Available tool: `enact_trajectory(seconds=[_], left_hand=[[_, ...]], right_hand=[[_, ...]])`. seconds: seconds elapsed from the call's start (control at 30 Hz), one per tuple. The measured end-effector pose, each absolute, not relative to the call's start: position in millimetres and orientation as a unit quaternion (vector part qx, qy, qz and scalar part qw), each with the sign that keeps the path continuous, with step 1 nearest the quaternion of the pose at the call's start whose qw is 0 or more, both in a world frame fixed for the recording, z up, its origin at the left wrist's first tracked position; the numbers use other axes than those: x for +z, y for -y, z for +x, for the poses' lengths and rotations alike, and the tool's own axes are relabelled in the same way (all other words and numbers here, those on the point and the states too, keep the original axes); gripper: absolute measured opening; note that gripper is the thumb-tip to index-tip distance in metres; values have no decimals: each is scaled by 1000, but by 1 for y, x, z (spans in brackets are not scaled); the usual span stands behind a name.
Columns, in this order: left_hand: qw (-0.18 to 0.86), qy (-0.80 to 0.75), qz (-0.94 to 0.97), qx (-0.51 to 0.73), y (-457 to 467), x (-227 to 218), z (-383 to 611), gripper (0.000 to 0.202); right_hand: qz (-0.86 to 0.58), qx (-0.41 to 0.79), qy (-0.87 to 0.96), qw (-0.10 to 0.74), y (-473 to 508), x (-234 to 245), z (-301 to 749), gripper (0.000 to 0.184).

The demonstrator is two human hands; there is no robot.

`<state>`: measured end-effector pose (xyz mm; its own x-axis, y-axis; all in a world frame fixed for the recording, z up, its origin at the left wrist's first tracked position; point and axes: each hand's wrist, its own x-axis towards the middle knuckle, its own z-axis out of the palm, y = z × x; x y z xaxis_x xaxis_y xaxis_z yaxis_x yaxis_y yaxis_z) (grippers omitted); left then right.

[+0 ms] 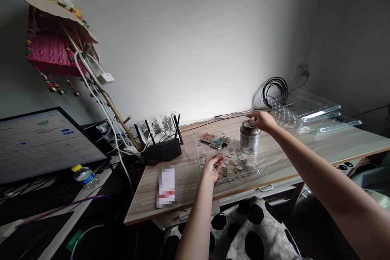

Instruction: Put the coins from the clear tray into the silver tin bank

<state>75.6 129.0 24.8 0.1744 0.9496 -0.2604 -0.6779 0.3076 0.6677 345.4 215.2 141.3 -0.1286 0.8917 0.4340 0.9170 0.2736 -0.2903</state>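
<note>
A clear plastic tray [255,169] lies on the wooden desk [304,150] with several coins [235,165] spread over it and a few banknotes [215,139] at its far end. My left hand [212,167] rests on the tray's near left part, fingers curled around some coins. A silver tin can [249,138] stands at the tray's far right. My right hand [261,120] hovers over the can's top, fingers pinched together; what they hold is too small to make out.
A black router [162,150] with antennas and a white power strip [158,124] sit left of the tray. A blurred card [166,186] lies near the front edge. Clear trays [310,113] stack at the far right. A monitor [42,142] and water bottle [83,175] stand left.
</note>
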Motion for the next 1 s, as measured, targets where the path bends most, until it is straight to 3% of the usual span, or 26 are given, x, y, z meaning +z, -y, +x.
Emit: enact_trajectory(seconds=[0.07, 0.13, 0.3, 0.4, 0.5, 0.7, 0.8, 1.0], left_hand=[[737, -333, 206, 551, -129, 25, 76, 11], [736, -341, 206, 548, -129, 26, 77, 10], [717, -353, 205, 565, -129, 26, 80, 15], [708, -350, 201, 580, -129, 25, 81, 15], [734, -332, 192, 560, -130, 23, 80, 7], [772, -323, 157, 525, -131, 22, 77, 17], [758, -322, 164, 543, -130, 23, 77, 21], [739, -352, 163, 551, -127, 29, 78, 22]], right_hand=[[-605, -71, 705, 365, -197, 140, 330, 29], [-574, -47, 708, 410, -177, 130, 302, 30], [-469, 173, 822, 272, -148, 76, 225, 25], [-471, 215, 814, 263, -151, 58, 207, 22], [-484, 186, 801, 299, -157, 67, 216, 21], [-582, -6, 714, 390, -180, 118, 300, 22], [-623, -40, 704, 340, -204, 130, 342, 17], [-601, 10, 762, 241, -229, 130, 357, 10]])
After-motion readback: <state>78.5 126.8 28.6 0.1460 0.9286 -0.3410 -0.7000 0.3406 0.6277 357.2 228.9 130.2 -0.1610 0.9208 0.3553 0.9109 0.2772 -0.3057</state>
